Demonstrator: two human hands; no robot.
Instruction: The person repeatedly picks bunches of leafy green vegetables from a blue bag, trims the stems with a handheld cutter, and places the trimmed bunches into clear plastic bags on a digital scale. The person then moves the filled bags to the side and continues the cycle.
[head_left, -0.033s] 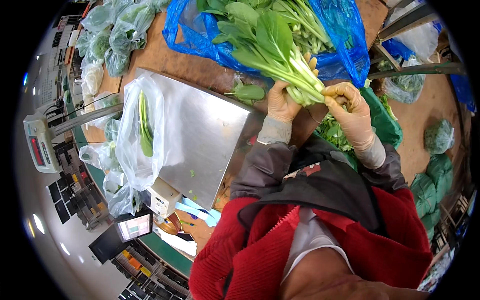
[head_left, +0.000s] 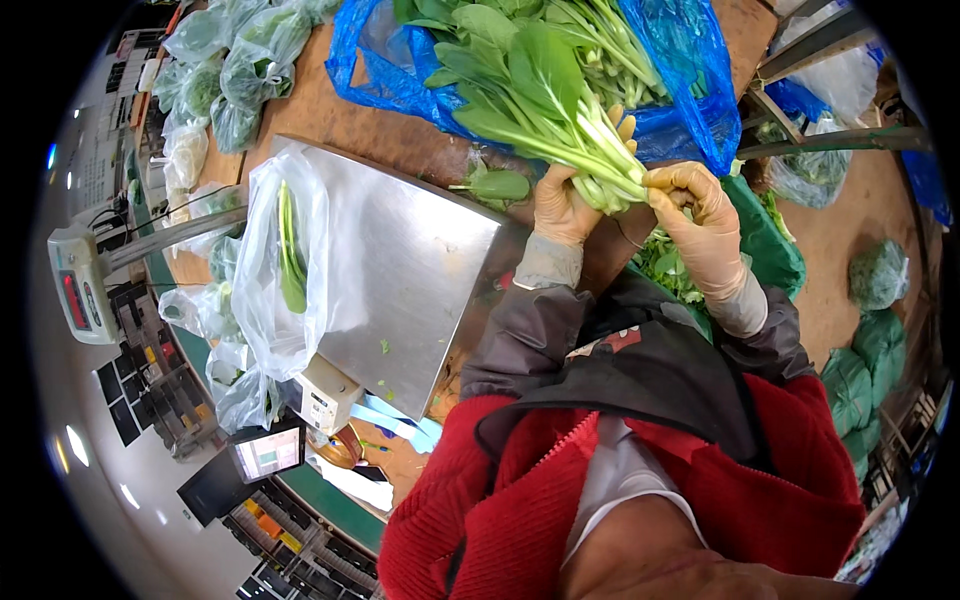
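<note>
My left hand (head_left: pixel 564 207), in a pale yellowish glove, is wrapped round a bunch of leafy greens (head_left: pixel 548 85). The leaves fan to the upper left and the pale stem bases point to the lower right. At those stem ends my right hand (head_left: pixel 708 222), gloved too, pinches one stem base between thumb and forefinger. Beyond the bunch lies an opened blue plastic bag (head_left: pixel 705 110) with more of the same greens in it. Below and between my hands, a green bag (head_left: pixel 770 245) holds other leafy stuff, partly hidden by my right forearm.
Left of me is a steel scale platform (head_left: pixel 400 270) with a clear plastic bag (head_left: pixel 262 250) holding a few stalks. The scale's display (head_left: pixel 80 285) stands on a pole. A loose leaf (head_left: pixel 500 185) lies beside the platform. Bagged greens (head_left: pixel 265 50) sit far left, others (head_left: pixel 880 275) at right.
</note>
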